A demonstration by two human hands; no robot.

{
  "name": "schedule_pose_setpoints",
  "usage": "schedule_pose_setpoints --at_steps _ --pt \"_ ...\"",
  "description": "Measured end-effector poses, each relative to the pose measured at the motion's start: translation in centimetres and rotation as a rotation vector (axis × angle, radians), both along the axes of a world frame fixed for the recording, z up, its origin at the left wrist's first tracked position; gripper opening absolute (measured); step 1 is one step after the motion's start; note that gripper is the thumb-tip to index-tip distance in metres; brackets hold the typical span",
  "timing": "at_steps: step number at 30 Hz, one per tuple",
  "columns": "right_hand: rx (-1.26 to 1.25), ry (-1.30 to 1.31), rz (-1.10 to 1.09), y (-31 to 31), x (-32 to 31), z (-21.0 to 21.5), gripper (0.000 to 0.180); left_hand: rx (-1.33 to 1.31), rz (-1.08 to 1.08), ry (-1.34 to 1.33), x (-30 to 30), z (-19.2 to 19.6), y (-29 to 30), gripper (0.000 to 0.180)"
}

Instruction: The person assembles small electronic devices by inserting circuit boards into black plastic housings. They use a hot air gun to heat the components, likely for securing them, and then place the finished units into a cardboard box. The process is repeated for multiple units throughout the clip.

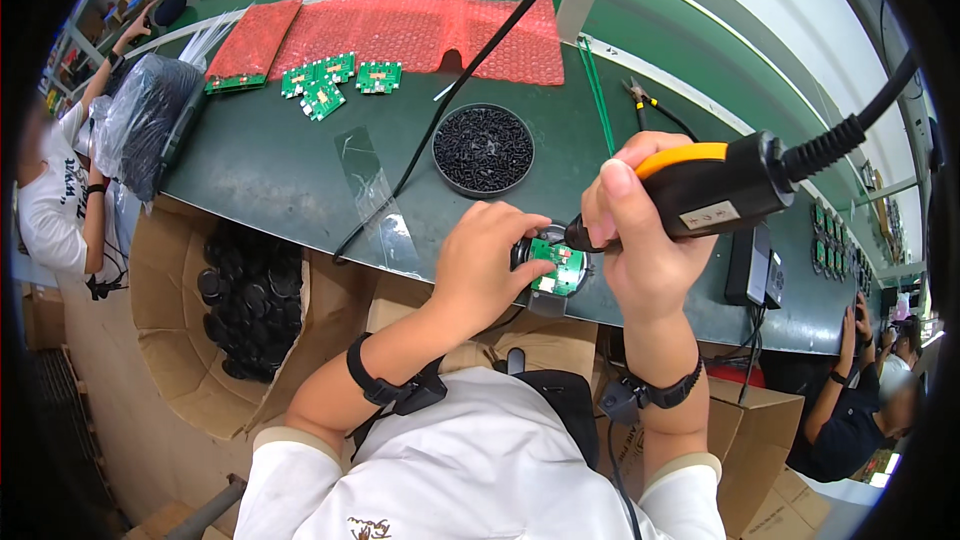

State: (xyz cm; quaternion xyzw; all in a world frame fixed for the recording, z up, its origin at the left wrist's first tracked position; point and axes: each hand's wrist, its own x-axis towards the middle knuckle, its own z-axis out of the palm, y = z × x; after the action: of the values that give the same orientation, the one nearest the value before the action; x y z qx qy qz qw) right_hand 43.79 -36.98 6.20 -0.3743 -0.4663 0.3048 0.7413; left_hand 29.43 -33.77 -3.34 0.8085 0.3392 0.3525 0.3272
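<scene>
Green circuit board (pixel 558 266) sits in the round black housing (pixel 535 246) at the near table edge; your left hand (pixel 487 260) pinches it steady, your right hand (pixel 640 230) grips the electric screwdriver (pixel 700 185). If the tip tilts, it could slip and gouge the board.

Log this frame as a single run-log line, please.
left hand: steadies round black part with green circuit board | right hand: grips electric screwdriver, tip on board | nearby: dish of black screws | surface: green bench

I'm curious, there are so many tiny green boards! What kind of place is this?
Probably an electronics assembly workshop: a green workbench, loose circuit boards, a dish of screws, and an electric screwdriver in the right hand.
</scene>
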Motion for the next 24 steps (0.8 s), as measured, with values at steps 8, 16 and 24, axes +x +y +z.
schedule_pose_setpoints --at_steps 8,16,24 --pt "-0.069 0.002 0.007 0.1 -0.2 -0.6 0.016 -0.040 -0.028 0.045 -0.1 1.0 0.0 0.035" --pt "-0.076 -0.019 -0.003 0.6 -0.6 -0.4 0.016 -0.026 -0.025 0.054 0.0 0.5 0.2 0.031" --pt "-0.112 -0.024 -0.015 0.5 -0.5 -1.1 0.018 -0.036 -0.016 0.047 0.1 0.5 0.2 0.031"
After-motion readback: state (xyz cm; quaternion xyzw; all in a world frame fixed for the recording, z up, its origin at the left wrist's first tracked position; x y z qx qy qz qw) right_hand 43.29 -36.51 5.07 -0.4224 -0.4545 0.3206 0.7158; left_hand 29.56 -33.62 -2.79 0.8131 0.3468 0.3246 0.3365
